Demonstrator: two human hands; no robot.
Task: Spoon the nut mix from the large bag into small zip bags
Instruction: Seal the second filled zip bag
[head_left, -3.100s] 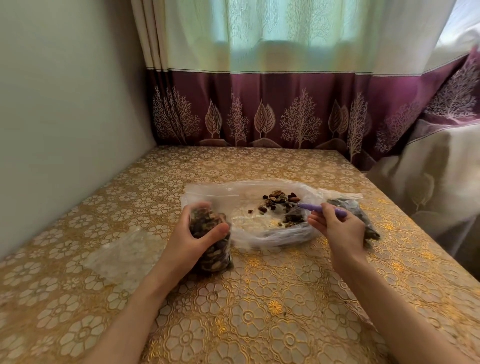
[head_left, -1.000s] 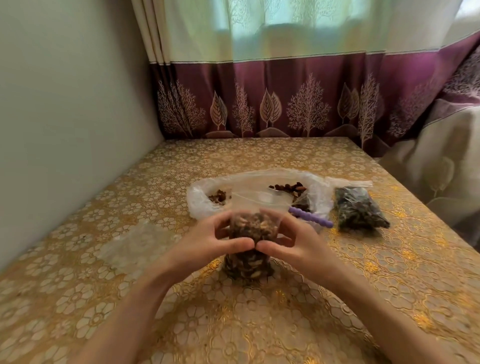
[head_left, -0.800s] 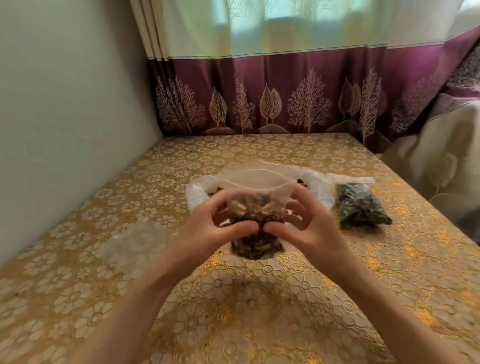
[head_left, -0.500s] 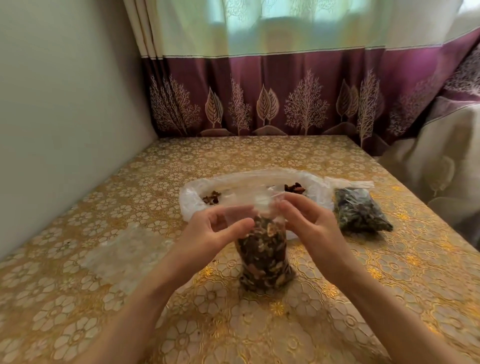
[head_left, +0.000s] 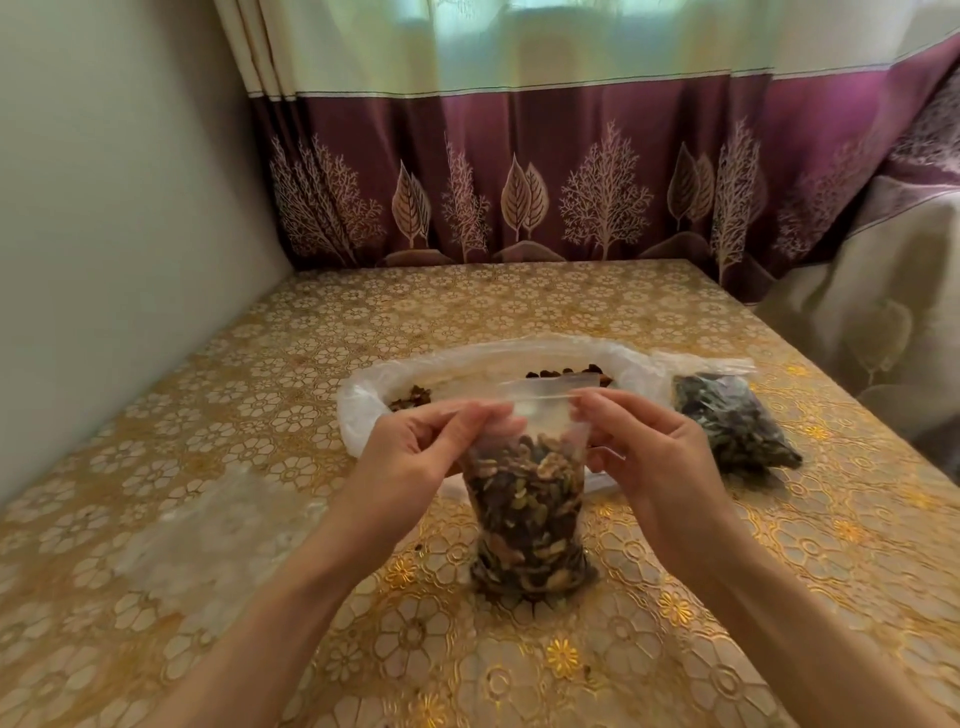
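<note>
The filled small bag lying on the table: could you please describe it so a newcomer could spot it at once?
Start at the large white bag mid-table. Just right of it lies a small zip bag of dark nut mix. Unlike the upright bag pinched by both hands, it lies flat, untouched.

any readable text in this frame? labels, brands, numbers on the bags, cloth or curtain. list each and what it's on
None: no readable text in this frame.
Small zip bag held upright by the left hand and right hand: clear plastic, no print.
Large bag and filled zip bag: no label visible.
Tablecloth and curtain: flower, tree and leaf patterns only.
</note>
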